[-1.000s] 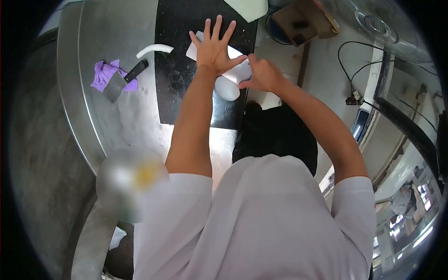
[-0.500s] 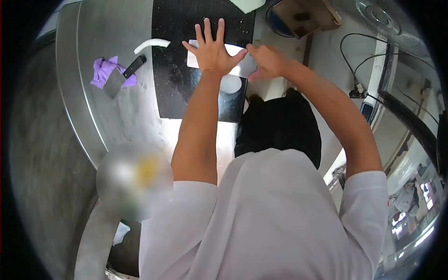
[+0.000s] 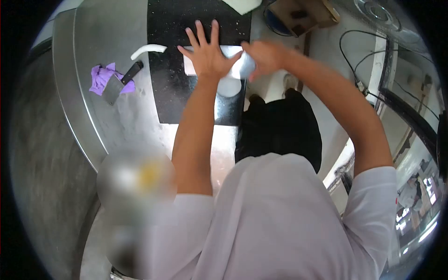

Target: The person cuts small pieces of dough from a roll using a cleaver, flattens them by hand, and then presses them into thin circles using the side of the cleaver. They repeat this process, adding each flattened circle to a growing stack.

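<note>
My left hand lies flat with its fingers spread on a wide, shiny flat metal blade. My right hand, a little blurred, is closed around the blade's right end, so any handle there is hidden. Under the blade is a black board. A thin white disc shows on the board just below the blade, close to my left wrist. Left of my hands, a curved white strip lies across the board's left edge.
On the steel table to the left, a dark-handled cleaver rests partly on a purple cloth. Something pale sits at the board's far edge. A cardboard box and black cables are at the right.
My left hand and the blade have turned slightly to the left, with the fingers still spread. My right hand stays on the blade's end. The whole view has shifted a little.
</note>
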### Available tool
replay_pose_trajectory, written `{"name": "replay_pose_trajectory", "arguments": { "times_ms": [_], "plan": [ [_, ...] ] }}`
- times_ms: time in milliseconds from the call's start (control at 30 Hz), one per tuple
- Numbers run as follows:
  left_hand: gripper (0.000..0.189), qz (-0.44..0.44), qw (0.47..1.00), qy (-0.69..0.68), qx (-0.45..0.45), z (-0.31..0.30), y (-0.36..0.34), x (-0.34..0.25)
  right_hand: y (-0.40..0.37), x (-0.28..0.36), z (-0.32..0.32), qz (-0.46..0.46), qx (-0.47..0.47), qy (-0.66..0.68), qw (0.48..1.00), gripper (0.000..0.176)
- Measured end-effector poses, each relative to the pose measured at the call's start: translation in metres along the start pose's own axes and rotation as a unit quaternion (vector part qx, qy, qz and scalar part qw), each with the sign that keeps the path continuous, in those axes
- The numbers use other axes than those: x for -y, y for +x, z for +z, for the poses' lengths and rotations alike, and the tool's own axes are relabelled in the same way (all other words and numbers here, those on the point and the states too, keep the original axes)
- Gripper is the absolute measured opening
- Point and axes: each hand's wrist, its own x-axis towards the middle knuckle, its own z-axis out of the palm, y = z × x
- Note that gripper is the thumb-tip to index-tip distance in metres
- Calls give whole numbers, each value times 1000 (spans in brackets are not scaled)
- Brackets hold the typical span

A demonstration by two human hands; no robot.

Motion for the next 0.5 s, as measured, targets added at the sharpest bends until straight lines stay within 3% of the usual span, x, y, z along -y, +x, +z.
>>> {"name": "replay_pose_trajectory", "arguments": {
  "times_ms": [33,133,200,233,267,333,400,467,500],
  "plan": [
    [112,20,999,5,28,0,-15,0,-14,16,0,27,62,67,995,87],
    [113,30,994,12,105,3,-47,-26,-49,7,43,25,49,57,997,85],
    [111,59,997,11,53,13,-35,-28,-45,-10,40,23,64,32,997,83],
    [111,59,995,13,73,8,-35,-26,-41,-8,26,25,67,31,997,82],
    [111,20,997,26,65,7,-26,-26,-32,-13,7,27,65,27,997,82],
    [110,-12,999,33,33,12,-3,-29,-11,-37,-2,-115,-52,-76,989,84],
    [113,-50,999,0,-10,7,-1,-15,1,-23,-16,-106,-42,-72,991,84],
    [116,-40,999,-3,2,5,-4,-12,-5,-10,-19,-101,-28,-67,992,83],
    [119,-14,1000,7,22,7,-19,-12,-19,6,-9,-30,33,-24,999,83]
  ]
}}
